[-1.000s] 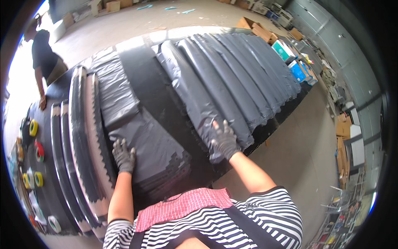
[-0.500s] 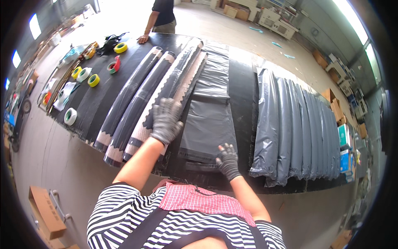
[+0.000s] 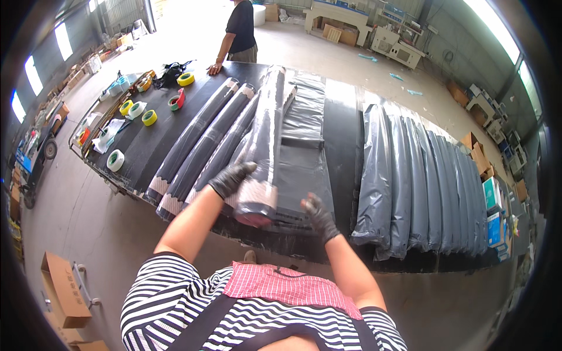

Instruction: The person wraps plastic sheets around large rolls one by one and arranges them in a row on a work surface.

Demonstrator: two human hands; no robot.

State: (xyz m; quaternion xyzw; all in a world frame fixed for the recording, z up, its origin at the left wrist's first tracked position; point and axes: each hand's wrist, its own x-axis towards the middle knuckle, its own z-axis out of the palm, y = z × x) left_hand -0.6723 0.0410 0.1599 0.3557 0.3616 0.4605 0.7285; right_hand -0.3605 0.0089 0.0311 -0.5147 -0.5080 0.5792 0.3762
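Note:
My left hand, in a grey glove, lies against the left side of a dark roll wrapped in clear film, its fingers stretched out, not wrapped round it. The roll's pale patterned near end is smeared by motion and overlaps the grey plastic bags lying flat on the black table. My right hand, gloved too, hovers over the near part of the bags, fingers apart and holding nothing. Several similar rolls lie side by side to the left.
Several filled grey bags lie in a row on the right of the black table. Tape rolls are scattered at the left. A person stands at the far edge, one hand on the table. Cardboard boxes sit on the floor.
One wrapped roll has shifted right, away from the other rolls and onto the grey bags. My left hand has moved with it, slightly nearer me. My right hand stays near the bags.

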